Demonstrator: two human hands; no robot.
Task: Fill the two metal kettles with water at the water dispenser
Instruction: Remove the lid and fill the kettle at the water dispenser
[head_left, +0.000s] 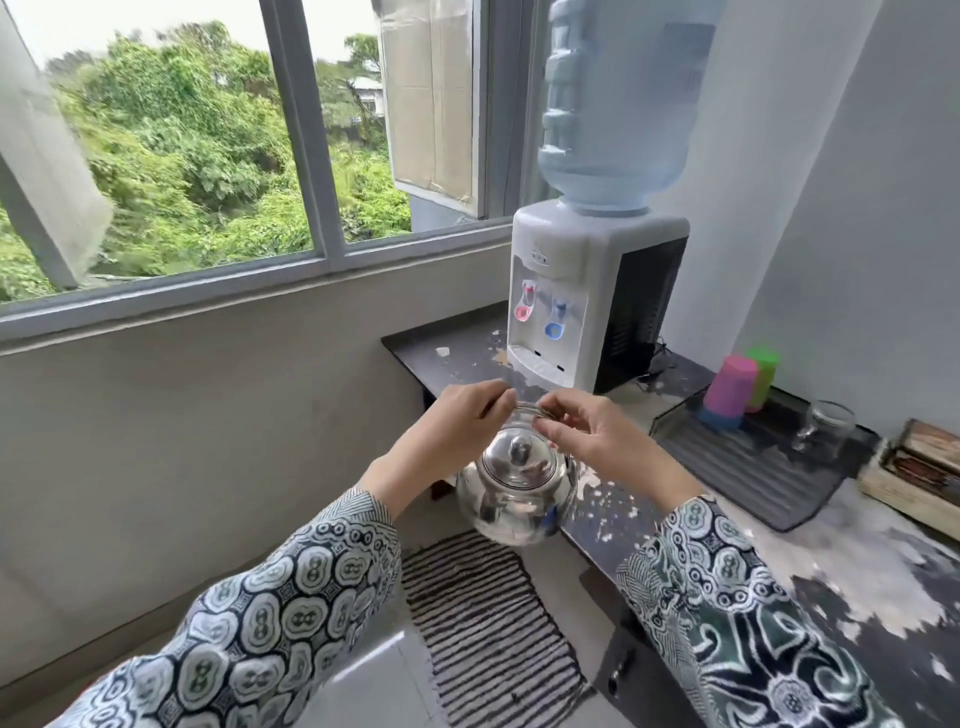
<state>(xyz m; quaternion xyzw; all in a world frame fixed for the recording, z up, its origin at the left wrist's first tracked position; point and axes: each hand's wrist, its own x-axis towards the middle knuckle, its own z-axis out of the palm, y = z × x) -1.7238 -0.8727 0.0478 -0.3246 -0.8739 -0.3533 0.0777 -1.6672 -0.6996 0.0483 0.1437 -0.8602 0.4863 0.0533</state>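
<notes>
Left hand (462, 422) closed on the wire bail handle (525, 408) of the metal kettle (517, 488), fingers curled over it from the kettle's left. Right hand (592, 431) pinches the same handle from the kettle's right, thumb and forefinger closed on the wire, remaining fingers loosely bent. Both hands meet above the kettle's lid (518, 460); lid on, knob upright. Kettle hangs in the air below the hands, over the front edge of the dark counter (447, 353), partly above the striped floor mat (488, 634). Only one kettle in view.

Water dispenser (587, 291) stands on the counter just behind the kettle, well above it, blue bottle (618, 104) inverted on top. Red tap (524, 304) behind-left of the kettle, blue tap (556, 319) straight behind. Drip tray (535, 364) just behind the hands.

Right of the kettle: black ribbed mat (748, 467) carrying stacked pink and green plastic cups (737, 389) and a glass jar (826, 423). Window (208, 156) behind-left of the kettle.
</notes>
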